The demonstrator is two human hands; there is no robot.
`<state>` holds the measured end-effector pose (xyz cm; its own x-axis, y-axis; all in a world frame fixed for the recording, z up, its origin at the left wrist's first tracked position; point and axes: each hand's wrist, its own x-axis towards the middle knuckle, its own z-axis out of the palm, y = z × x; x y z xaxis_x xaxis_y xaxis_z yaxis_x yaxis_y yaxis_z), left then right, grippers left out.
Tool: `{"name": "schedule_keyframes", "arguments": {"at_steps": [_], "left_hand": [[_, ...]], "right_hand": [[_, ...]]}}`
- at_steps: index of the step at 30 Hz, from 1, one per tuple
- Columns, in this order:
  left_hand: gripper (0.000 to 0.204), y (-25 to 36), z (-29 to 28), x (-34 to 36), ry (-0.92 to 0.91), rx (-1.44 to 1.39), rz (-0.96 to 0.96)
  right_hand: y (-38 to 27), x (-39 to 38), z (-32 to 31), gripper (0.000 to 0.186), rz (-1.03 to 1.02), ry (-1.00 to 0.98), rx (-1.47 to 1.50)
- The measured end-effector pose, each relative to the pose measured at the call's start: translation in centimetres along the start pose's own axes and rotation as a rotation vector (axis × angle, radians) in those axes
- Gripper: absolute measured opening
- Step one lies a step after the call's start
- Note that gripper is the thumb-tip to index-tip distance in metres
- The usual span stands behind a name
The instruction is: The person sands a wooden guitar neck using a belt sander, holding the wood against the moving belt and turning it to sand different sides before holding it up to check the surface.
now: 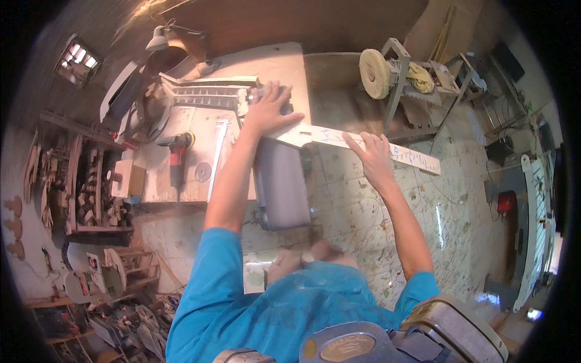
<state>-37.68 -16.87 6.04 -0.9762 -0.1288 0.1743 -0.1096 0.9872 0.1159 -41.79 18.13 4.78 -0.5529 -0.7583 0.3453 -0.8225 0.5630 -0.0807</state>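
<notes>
A long, pale wooden board with blue handwritten marks slants from upper left to lower right, wider at its left end. My right hand grips its narrow part, thumb and fingers round the edges. My left hand lies over the wide end with fingers spread and thumb stretched to the right, hiding part of the wood beneath. Just below the wide end stands a grey, rounded block-shaped machine part that looks like a belt sander. The board's left end lies above it; contact between them cannot be made out.
Left on the workbench lie a red-and-black power tool, a caliper, a round disc and a slatted wooden frame. A lamp stands behind. At right, a stand carries a yellowish buffing wheel. Wooden shelving stands left.
</notes>
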Motion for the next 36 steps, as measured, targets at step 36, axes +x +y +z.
{"name": "schedule_keyframes", "arguments": {"at_steps": [36], "left_hand": [[0.106,1.2,-0.3,-1.7,0.015,0.043,-0.138]], "right_hand": [[1.9,1.6,0.7,0.084,-0.097,-0.008,-0.060]]}}
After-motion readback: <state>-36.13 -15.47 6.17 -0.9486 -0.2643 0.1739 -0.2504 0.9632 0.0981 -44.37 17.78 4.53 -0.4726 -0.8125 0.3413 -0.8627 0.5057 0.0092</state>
